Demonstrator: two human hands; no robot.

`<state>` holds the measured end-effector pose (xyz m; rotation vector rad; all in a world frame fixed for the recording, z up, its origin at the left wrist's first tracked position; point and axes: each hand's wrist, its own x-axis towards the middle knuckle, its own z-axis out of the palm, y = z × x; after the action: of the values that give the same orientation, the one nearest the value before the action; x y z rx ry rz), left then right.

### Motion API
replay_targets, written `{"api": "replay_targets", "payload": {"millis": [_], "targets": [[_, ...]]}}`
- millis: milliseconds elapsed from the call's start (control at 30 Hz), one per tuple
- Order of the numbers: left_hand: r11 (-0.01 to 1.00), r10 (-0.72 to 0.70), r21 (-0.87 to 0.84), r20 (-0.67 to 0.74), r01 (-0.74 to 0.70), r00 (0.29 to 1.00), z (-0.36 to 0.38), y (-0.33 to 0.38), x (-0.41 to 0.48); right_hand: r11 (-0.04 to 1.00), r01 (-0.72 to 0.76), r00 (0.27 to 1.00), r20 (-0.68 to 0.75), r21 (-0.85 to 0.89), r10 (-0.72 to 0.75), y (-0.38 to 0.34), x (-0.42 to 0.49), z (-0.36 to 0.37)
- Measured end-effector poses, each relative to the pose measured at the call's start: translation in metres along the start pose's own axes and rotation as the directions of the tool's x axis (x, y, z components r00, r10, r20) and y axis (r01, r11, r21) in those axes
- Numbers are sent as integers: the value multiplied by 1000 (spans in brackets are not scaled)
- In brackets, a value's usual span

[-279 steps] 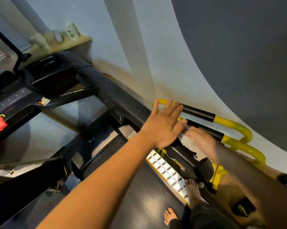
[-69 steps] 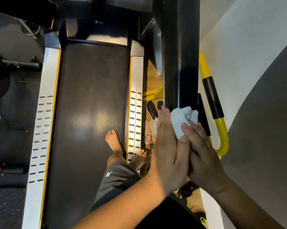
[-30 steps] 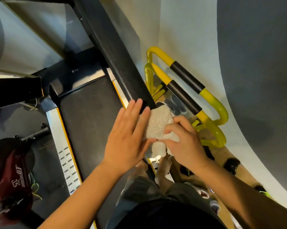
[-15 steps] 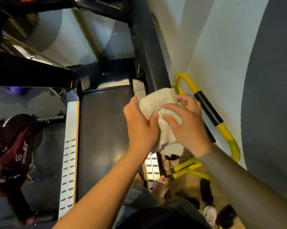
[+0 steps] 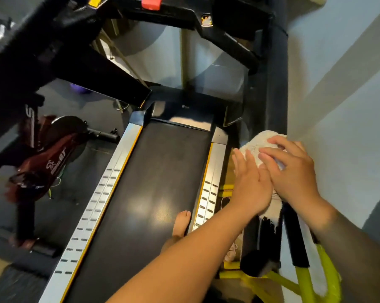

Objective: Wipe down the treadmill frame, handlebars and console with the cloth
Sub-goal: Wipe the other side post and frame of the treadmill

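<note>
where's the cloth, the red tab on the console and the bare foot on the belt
cloth (image 5: 255,143), head view, its exposed upper-left part
red tab (image 5: 151,3), head view, middle of its face
bare foot (image 5: 181,223), head view, top of the foot just behind the toes

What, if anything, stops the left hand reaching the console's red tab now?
Probably nothing, so yes: the left hand lies flat on the cloth, and only open space over the belt lies between it and the red tab.
</note>
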<state>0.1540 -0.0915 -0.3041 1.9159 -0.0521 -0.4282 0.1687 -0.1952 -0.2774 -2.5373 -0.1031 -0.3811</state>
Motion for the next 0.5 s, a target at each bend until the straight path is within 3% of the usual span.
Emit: {"api": "replay_targets", "payload": {"millis": [100,267,500], "targets": [[999,-33,5,14,33,999,-8,7,32,1000,21,1000,-7,-8,-21,10,31,5],[997,74,-6,72,-74,995,-20,13,75,996,-62,998,-28,60,63,20,73,12],[976,66,-211,84,-47,994,-30,8,151,1000,-13,1000,5,24,13,24,140,23]]}}
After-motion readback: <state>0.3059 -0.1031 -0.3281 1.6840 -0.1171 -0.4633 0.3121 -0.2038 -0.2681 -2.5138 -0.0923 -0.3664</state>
